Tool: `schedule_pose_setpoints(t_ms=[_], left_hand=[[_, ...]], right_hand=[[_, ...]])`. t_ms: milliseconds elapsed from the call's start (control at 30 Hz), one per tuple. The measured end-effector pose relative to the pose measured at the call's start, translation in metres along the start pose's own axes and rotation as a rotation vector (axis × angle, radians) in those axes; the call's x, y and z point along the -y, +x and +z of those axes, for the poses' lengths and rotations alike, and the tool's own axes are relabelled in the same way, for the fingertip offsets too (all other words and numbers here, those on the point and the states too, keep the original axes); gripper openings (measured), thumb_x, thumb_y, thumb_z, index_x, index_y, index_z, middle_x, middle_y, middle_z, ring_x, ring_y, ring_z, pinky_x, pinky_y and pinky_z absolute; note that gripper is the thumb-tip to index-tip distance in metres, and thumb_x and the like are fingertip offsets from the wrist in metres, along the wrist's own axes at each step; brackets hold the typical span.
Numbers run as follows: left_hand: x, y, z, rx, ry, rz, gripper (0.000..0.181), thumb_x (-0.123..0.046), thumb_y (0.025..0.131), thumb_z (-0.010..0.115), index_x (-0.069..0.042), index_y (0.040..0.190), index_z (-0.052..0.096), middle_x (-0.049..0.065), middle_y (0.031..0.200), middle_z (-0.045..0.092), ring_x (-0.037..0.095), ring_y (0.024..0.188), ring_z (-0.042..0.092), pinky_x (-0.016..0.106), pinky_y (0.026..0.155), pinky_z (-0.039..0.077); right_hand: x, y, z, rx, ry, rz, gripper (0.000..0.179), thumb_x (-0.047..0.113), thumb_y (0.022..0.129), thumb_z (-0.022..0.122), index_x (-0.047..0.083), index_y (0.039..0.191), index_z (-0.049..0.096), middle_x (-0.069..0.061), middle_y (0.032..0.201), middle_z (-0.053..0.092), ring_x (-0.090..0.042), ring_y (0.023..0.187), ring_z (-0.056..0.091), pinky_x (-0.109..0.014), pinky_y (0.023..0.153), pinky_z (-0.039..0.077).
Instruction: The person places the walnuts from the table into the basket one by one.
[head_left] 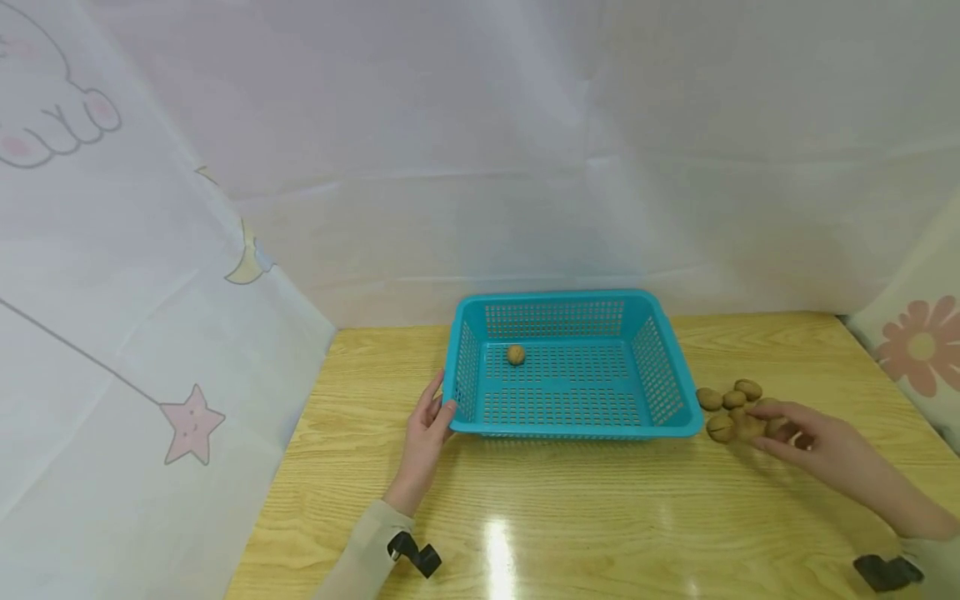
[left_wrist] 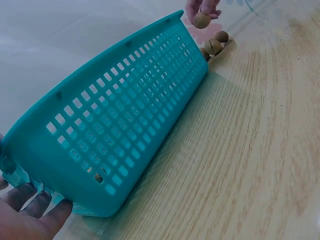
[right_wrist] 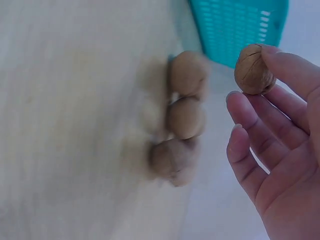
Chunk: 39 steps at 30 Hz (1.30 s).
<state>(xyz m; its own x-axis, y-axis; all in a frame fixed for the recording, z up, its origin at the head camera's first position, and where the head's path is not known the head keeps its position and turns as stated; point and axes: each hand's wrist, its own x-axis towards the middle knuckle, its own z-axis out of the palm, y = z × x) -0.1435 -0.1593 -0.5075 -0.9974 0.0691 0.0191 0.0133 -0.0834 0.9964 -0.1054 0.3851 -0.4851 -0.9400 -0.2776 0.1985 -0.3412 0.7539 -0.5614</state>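
A blue-green plastic basket (head_left: 555,431) with slotted walls stands on the table, one walnut (head_left: 516,355) lying inside near its left wall. My left hand (head_left: 429,429) grips the basket's left end by the near corner, thumb at the rim and fingers against the outer wall. Off the basket's right side, my right hand (head_left: 813,437) pinches a walnut (right_wrist: 254,70) between thumb and fingertips. In the right wrist view it is raised beside the other walnuts. Several more walnuts (head_left: 722,428) lie in a loose group by the basket's right end, some partly hidden behind the right hand.
The wooden table (head_left: 570,517) carries the basket near its back edge. A pale cloth (head_left: 525,167) hangs behind the table, and printed cloth continues along the left and right sides.
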Motion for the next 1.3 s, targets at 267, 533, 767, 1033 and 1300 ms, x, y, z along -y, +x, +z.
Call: schedule_pose_setpoints(t_ms=[267, 533, 767, 1033, 1300], left_hand=[[0.000, -0.001, 0.000, 0.000, 0.008, -0.001, 0.062, -0.023, 0.111, 0.054, -0.020, 0.166, 0.028, 0.019, 0.157, 0.048, 0.039, 0.140, 0.051, 0.041, 0.103, 0.053], [0.001, -0.001, -0.001, 0.002, 0.005, 0.010, 0.063, -0.023, 0.111, 0.054, -0.016, 0.167, 0.026, 0.020, 0.157, 0.048, 0.040, 0.140, 0.051, 0.035, 0.099, 0.056], [0.002, -0.001, -0.001, 0.009, 0.003, 0.020, 0.065, -0.022, 0.111, 0.054, -0.012, 0.167, 0.023, 0.023, 0.156, 0.048, 0.041, 0.139, 0.052, 0.037, 0.100, 0.055], [0.003, 0.000, -0.002, 0.020, -0.006, 0.018, 0.066, -0.024, 0.110, 0.055, -0.012, 0.167, 0.024, 0.023, 0.158, 0.045, 0.041, 0.141, 0.050, 0.040, 0.103, 0.053], [0.004, 0.000, -0.001, 0.003, 0.011, 0.016, 0.063, -0.021, 0.111, 0.054, -0.013, 0.167, 0.025, 0.023, 0.155, 0.049, 0.041, 0.137, 0.053, 0.042, 0.101, 0.055]], right_hand=[[0.023, 0.022, -0.021, -0.026, -0.006, -0.091, 0.040, 0.007, 0.090, 0.081, 0.004, 0.128, 0.067, 0.017, 0.102, 0.067, 0.005, 0.079, 0.060, -0.022, 0.059, 0.050], [0.047, 0.050, -0.033, -0.010, -0.046, -0.164, 0.043, 0.006, 0.090, 0.081, 0.012, 0.130, 0.068, 0.019, 0.108, 0.065, 0.004, 0.083, 0.059, -0.023, 0.063, 0.051], [0.074, 0.082, -0.034, 0.018, -0.052, -0.188, 0.039, 0.009, 0.092, 0.080, 0.016, 0.129, 0.069, 0.008, 0.101, 0.066, 0.002, 0.081, 0.058, -0.025, 0.064, 0.050], [0.100, 0.122, -0.027, 0.122, -0.027, -0.170, 0.034, 0.021, 0.097, 0.077, 0.017, 0.130, 0.069, 0.007, 0.101, 0.067, -0.003, 0.082, 0.060, -0.026, 0.067, 0.052], [0.113, 0.163, -0.010, 0.182, 0.030, -0.186, 0.036, 0.026, 0.098, 0.076, 0.018, 0.132, 0.068, 0.004, 0.109, 0.069, -0.010, 0.084, 0.062, -0.029, 0.065, 0.052]])
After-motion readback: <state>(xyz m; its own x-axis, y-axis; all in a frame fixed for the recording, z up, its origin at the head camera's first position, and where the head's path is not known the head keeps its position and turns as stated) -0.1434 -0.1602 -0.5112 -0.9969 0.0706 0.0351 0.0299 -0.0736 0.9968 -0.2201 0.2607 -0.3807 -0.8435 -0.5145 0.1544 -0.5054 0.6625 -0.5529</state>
